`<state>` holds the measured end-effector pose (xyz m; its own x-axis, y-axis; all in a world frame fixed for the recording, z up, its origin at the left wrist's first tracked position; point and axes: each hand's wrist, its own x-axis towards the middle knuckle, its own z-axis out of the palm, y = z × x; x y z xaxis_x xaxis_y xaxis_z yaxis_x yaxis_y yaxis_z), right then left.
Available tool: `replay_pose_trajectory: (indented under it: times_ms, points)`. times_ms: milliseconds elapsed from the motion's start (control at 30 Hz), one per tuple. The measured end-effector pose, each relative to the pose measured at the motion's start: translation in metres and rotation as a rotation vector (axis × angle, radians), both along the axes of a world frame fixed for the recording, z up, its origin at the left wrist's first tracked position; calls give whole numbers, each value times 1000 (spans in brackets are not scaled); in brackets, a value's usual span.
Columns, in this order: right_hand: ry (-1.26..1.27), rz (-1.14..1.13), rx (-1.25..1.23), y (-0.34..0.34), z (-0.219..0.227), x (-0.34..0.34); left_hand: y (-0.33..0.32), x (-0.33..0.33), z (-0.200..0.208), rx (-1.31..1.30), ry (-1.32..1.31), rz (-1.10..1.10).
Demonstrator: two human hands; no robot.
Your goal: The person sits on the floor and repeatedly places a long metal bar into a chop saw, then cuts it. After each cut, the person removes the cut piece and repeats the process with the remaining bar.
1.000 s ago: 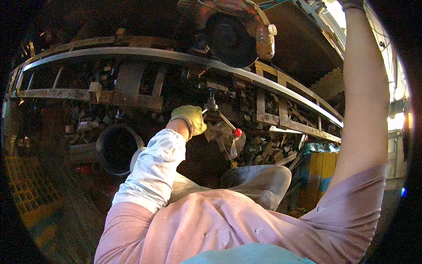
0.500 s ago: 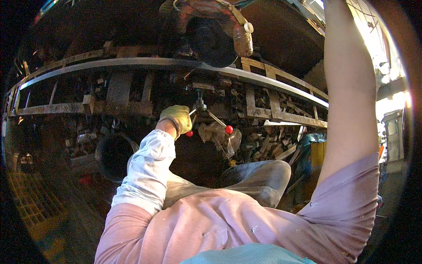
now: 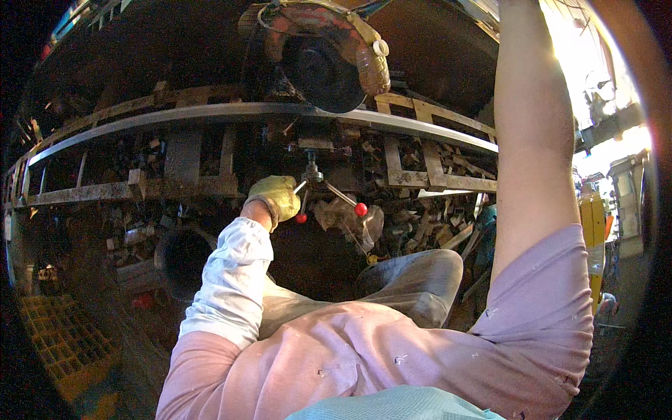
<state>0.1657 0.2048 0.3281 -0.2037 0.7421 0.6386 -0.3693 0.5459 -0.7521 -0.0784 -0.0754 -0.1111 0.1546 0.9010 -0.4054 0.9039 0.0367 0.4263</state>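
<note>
My left hand (image 3: 274, 198), in a yellow work glove, is closed round one arm of a metal spoked handle (image 3: 313, 173). Red ball knobs (image 3: 360, 209) tip two of its other arms, just to the right of the glove. The handle sits below a long pale metal bar (image 3: 203, 112) that runs across the scene. My right arm (image 3: 533, 140) is bare and stretched up along the right side; its hand lies beyond the top edge, out of sight.
Above the bar is a machine with a dark round part (image 3: 318, 73) and a plastic bottle (image 3: 373, 72) fixed beside it. Slatted wooden frames (image 3: 434, 164) flank the handle, with offcuts heaped underneath. A yellow grating (image 3: 63, 329) is at lower left, a yellow post (image 3: 591, 231) at right.
The view has shifted slightly, so the bar and machine sit a little lower and further left. My left hand keeps its grip on the handle arm; my right arm remains raised.
</note>
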Motion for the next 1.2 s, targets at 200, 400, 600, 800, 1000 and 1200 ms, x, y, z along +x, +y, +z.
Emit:
replay_pose_trajectory:
  times_ms: [200, 400, 600, 800, 1000, 1200]
  points:
    - [23, 73, -5, 13, 2, 13, -1, 0, 6, 1, -6, 0]
    - [210, 500, -353, 98, 26, 82, 4, 4, -2, 6, -3, -18]
    - [135, 283, -70, 22, -13, 31, -3, -2, 0, -1, -2, 39]
    - [292, 532, -330, 88, 10, 126, 2, 8, 14, -3, 2, -15]
    - [233, 337, -161, 42, -21, 96, 0, 4, 7, -17, -8, 40]
    - [190, 192, -76, 7, -32, 92, 3, 7, 10, -14, -2, 20]
